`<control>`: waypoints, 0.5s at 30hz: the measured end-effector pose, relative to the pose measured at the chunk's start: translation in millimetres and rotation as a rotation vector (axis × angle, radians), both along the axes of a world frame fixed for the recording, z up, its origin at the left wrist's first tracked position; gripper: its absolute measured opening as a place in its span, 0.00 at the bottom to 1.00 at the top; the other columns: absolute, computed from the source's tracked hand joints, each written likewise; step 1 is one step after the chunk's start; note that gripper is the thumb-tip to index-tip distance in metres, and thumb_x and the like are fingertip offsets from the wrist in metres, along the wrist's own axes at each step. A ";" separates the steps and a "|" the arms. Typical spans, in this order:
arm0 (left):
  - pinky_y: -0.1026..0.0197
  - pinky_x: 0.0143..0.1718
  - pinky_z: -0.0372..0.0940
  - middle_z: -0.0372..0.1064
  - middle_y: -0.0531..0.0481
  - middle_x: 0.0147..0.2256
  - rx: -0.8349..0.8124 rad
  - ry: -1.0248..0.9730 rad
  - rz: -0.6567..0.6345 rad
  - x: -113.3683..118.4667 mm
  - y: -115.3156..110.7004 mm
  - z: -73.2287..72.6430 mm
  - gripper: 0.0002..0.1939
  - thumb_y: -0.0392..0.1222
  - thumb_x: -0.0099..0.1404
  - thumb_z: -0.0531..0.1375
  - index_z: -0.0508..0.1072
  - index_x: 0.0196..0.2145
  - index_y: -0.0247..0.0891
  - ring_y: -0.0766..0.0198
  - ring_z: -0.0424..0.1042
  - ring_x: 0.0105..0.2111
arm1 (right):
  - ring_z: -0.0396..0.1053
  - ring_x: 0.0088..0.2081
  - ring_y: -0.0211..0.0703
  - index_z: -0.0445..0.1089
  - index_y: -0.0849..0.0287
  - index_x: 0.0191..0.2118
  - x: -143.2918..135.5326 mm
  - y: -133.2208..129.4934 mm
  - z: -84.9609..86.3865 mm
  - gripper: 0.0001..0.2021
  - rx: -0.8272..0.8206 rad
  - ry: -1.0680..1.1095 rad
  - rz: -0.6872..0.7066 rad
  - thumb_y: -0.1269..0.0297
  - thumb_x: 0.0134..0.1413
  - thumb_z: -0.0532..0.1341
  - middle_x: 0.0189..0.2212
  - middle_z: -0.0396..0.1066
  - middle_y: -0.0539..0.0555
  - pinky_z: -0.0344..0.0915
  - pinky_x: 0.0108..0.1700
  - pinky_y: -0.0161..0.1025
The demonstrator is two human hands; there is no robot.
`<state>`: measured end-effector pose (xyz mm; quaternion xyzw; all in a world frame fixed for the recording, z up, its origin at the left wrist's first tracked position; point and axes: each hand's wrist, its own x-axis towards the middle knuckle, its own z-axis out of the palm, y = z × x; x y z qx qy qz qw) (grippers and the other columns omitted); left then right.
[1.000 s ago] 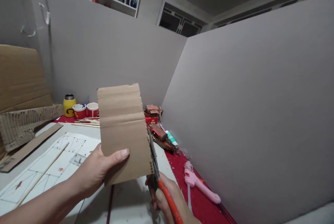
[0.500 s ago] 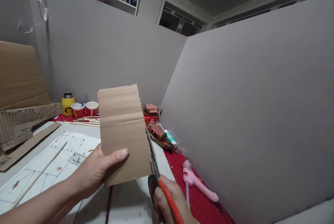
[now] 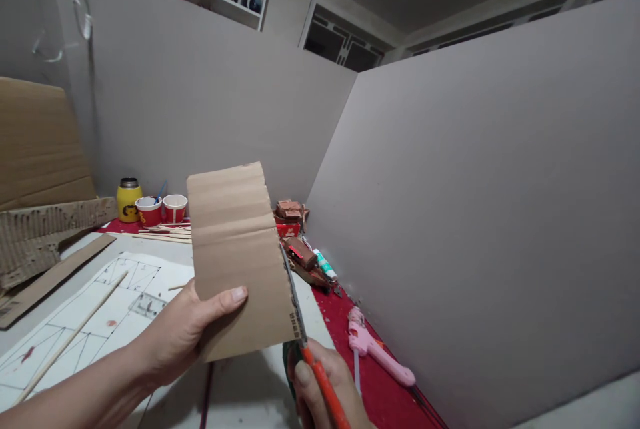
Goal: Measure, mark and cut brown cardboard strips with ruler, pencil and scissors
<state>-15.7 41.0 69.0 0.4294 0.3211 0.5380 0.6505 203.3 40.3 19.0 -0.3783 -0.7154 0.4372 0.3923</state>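
My left hand [image 3: 187,322] grips a brown corrugated cardboard piece [image 3: 237,249] at its lower left, thumb across the front and the other fingers hidden behind. The piece is raised, with creases across it and a rough right edge. In my right hand [image 3: 325,375] are what look like scissors [image 3: 327,382] with an orange handle. Their grey blade lies along the cardboard's right edge, pointing up and away; a second blade is not visible. Something dark green shows beside my right fingers, partly hidden.
A drawing sheet [image 3: 55,335] with a wooden stick [image 3: 75,332] lies left, near a cardboard strip [image 3: 55,279]. Behind stand a yellow jar [image 3: 129,202] and paper cups [image 3: 149,214]. A pink glue gun [image 3: 377,349] lies right, beside a grey partition [image 3: 475,202].
The cardboard's lower right corner has shifted slightly right and down against the blade. My two hands keep nearly the same places and grips.
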 end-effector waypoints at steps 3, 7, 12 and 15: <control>0.55 0.40 0.70 0.77 0.37 0.46 -0.002 -0.007 -0.007 0.6 -0.5 -1.3 0.33 0.51 0.60 0.69 0.69 0.60 0.37 0.49 0.76 0.43 | 0.52 0.19 0.37 0.59 0.54 0.24 0.8 0.4 -1.7 0.27 -0.010 -0.008 0.018 0.34 0.58 0.52 0.16 0.54 0.46 0.48 0.20 0.35; 0.55 0.41 0.70 0.76 0.37 0.48 -0.009 -0.010 -0.005 0.8 -0.7 -1.6 0.35 0.50 0.61 0.69 0.66 0.62 0.38 0.50 0.76 0.43 | 0.52 0.19 0.36 0.59 0.54 0.26 1.1 4.0 -5.5 0.28 0.014 -0.011 0.002 0.32 0.57 0.52 0.17 0.54 0.46 0.48 0.20 0.34; 0.53 0.44 0.70 0.76 0.38 0.49 -0.003 -0.002 -0.024 1.9 -2.9 -2.1 0.37 0.50 0.61 0.68 0.63 0.65 0.40 0.49 0.76 0.44 | 0.53 0.20 0.36 0.62 0.56 0.29 0.1 6.1 -4.4 0.29 0.018 -0.034 -0.002 0.31 0.56 0.51 0.19 0.55 0.46 0.49 0.20 0.34; 0.51 0.44 0.69 0.76 0.37 0.48 -0.005 0.016 -0.028 3.6 -4.6 -3.3 0.37 0.51 0.61 0.68 0.63 0.64 0.39 0.48 0.76 0.44 | 0.54 0.20 0.36 0.64 0.56 0.31 0.7 5.8 -0.8 0.30 -0.008 -0.029 0.001 0.30 0.56 0.51 0.19 0.56 0.47 0.51 0.21 0.35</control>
